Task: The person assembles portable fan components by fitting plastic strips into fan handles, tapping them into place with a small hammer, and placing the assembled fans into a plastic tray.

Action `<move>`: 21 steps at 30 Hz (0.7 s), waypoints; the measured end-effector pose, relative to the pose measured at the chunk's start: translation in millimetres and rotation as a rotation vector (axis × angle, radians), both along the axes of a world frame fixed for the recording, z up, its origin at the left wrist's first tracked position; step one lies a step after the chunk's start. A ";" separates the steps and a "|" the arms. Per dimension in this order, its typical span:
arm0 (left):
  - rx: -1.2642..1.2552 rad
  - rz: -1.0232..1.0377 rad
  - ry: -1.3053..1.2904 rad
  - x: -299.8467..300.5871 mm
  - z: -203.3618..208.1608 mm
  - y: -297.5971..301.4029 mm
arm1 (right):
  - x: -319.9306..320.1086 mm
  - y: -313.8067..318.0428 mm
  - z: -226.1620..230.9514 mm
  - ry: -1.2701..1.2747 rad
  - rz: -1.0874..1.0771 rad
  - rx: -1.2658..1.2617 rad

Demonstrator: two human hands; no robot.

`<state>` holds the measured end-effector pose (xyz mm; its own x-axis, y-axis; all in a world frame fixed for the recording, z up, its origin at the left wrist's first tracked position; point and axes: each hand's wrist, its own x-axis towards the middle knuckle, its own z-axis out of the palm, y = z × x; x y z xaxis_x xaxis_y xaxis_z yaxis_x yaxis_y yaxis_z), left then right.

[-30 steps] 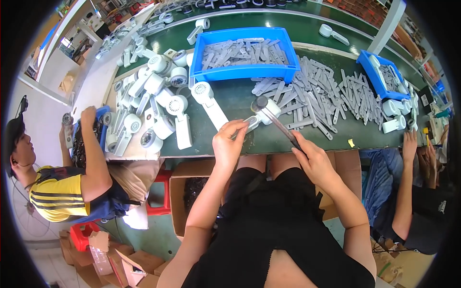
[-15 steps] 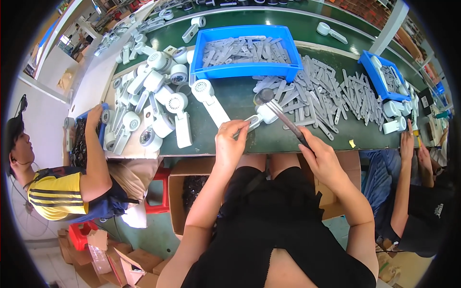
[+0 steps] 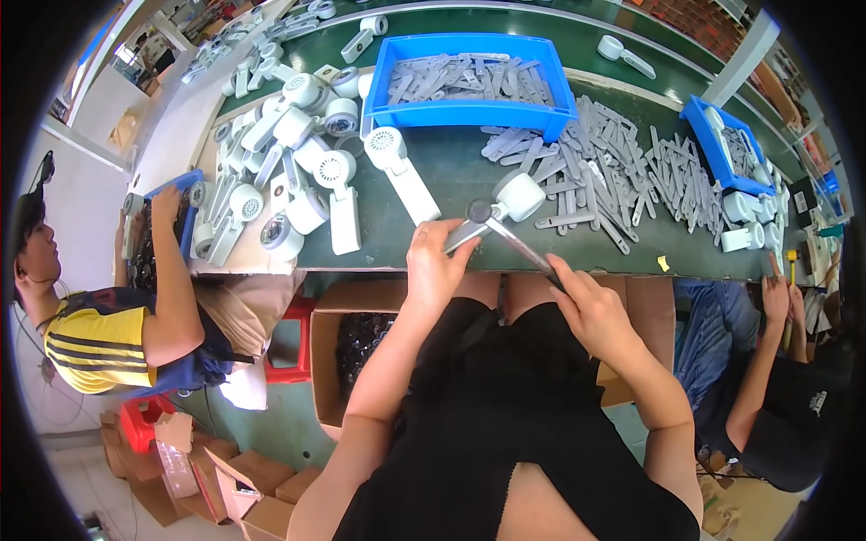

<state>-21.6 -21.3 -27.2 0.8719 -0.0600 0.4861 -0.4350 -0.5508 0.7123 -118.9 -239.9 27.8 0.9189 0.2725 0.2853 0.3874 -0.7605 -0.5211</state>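
My left hand closes its fingers round the handle end of a white handheld fan, whose round head lies on the bench pointing away to the right. In my right hand is the dark grip of a hammer. Its round metal head is over the fan's handle, close to my left fingertips; whether it touches cannot be made out. A finished-looking white fan with a grille lies just beyond my left hand. Loose grey handle strips are heaped beyond the hammer.
A blue bin of grey strips stands at the far middle, a smaller blue bin to the right. White fans pile up at the left. Co-workers sit on both sides; one hand at the right is near a yellow-headed tool. A cardboard box is below the bench edge.
The hammer head has come down and nearer, from beside the fan's round head to over its handle. The fan's round head now shows more fully, and the view has shifted slightly.
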 end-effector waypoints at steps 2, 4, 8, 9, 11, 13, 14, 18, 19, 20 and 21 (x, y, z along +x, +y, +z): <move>-0.016 -0.013 0.005 0.6 -1.5 0.0 | -4.9 3.4 11.2 -0.096 -0.025 0.105; -0.034 -0.031 0.008 -1.3 -2.1 0.1 | -6.9 3.9 1.1 -0.081 -0.027 0.089; -0.015 -0.003 -0.010 -4.3 -5.8 0.5 | -10.3 3.2 0.3 -0.012 -0.011 0.044; -0.009 -0.006 -0.007 -5.6 -7.7 1.9 | -11.3 5.1 4.6 -0.048 -0.003 0.062; -0.106 0.016 0.021 -6.1 -8.6 -1.6 | -5.2 7.8 -0.9 -0.113 0.011 0.171; -0.335 -0.014 0.218 -11.7 -4.4 -1.8 | -4.7 2.4 -15.8 0.044 -0.031 0.001; -0.253 0.005 0.142 -15.4 -11.4 5.1 | -5.6 3.7 -9.2 0.050 -0.032 -0.036; -0.033 0.098 -0.089 -13.5 -13.9 12.0 | -2.9 15.4 7.5 -0.089 0.009 0.109; 0.082 0.138 -0.143 -13.1 -12.5 11.6 | -3.5 19.1 3.5 -0.172 0.041 0.201; 0.006 0.145 -0.106 -8.9 -17.7 12.9 | -3.7 18.6 1.3 -0.074 0.068 0.079; 0.007 0.147 -0.106 -10.6 -21.5 14.7 | -4.9 19.8 3.8 -0.074 0.070 0.079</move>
<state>-32.2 -6.6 -48.8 0.8151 0.0606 0.5761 -0.4222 -0.6188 0.6625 -123.8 -220.1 31.6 0.8742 0.3090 0.3745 0.4774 -0.6878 -0.5469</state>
